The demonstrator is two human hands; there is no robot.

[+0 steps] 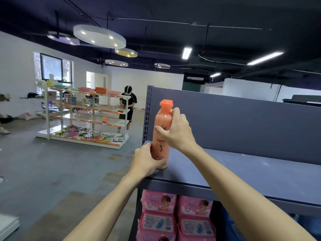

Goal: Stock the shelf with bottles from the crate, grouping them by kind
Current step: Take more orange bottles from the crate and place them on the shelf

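Observation:
A tall orange bottle [163,122] with an orange cap stands upright at the left end of the dark blue top shelf [243,173]. My left hand [146,160] grips its base from the left, fingers curled round the lower part. My right hand [177,131] grips the bottle's upper body from the right, just below the neck. No other bottle stands on this shelf board. The crate is out of view.
Pink wipe packs [159,214] fill the shelf below. The shelf's blue back panel [243,122] rises behind the bottle. Across the grey floor stands a white and orange goods rack [83,119], with a person [128,106] beside it.

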